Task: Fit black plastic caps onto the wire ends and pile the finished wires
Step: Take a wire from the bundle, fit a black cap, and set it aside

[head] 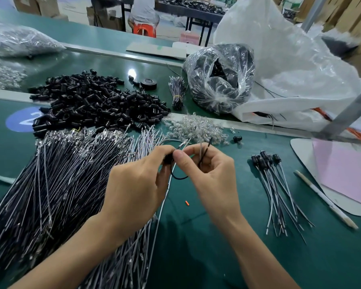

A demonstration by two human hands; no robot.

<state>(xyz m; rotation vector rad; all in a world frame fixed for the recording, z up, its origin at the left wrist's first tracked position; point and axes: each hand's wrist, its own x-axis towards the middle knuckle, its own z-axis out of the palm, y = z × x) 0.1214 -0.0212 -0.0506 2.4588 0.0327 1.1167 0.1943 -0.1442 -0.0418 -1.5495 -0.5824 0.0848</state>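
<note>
Crowding the green table [196,247] around the grip is a good deal of stock. Left of the hands, and running under the left forearm, lies a broad spread of loose wires [61,174], dark and grey, their metal tips pointing away from the person. Beyond the grip sits a heap of black caps [96,99], and just past the fingertips a smaller scatter of clear bits [196,128] — too small to tell more. A lone cap [237,139] lies to the right of that scatter. Farther off are a roll of black tape [148,83], a tied bundle [176,92] of thin wires, a clear bag [221,78] of dark parts and a big white bag [290,65]. Right of the grip, well apart, the finished wires [277,184] lie in a small pile, capped ends away from the person; past them lie a white pen [325,201] and a pink sheet [346,174]. An orange scrap [187,203] lies on the table below the hands.

The left hand [138,184] pinches a black cap [168,158] between thumb and curled fingers — mostly hidden by them. The right hand [208,174] pinches the wire [178,178] right beside the cap with thumb and forefinger. The wire loops below the two hands, and thin ends poke up between the right fingers.
</note>
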